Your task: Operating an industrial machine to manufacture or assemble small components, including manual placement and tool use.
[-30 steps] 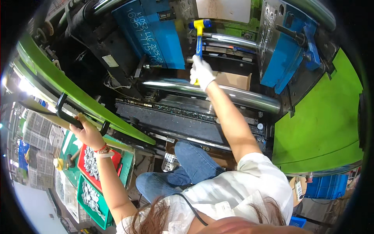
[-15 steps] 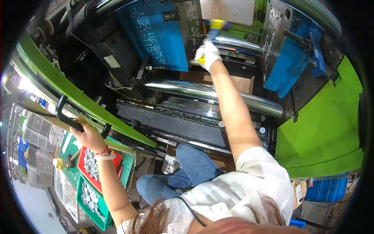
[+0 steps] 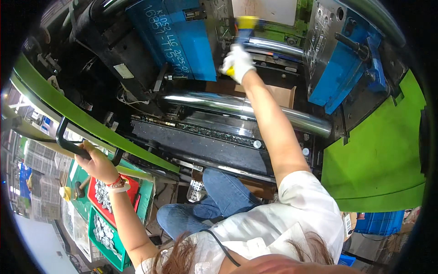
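My left hand (image 3: 97, 164), bare with a bracelet at the wrist, is closed round the black handle (image 3: 68, 142) of the green machine door (image 3: 98, 121). In a white glove, my right hand (image 3: 238, 63) reaches between the two mould halves and grips a yellow-and-blue hand tool (image 3: 246, 23). The tool's wide head points away from me and is smeared by motion, so its kind is unclear. It is close to the metal face of the left blue mould half (image 3: 175, 43); whether they touch I cannot tell. Across the gap stands the right blue mould half (image 3: 340, 68).
Shiny steel bars (image 3: 205, 102) cross the machine below my right forearm. A green panel (image 3: 369, 160) curves along the right. At lower left, a red tray (image 3: 133, 194) and a green tray (image 3: 93, 237) hold many small metal parts. A hammer (image 3: 81, 188) lies beside them.
My right hand and the tool have shifted slightly left, nearer the left mould half. My left hand and the door handle have moved a little left and down in the picture.
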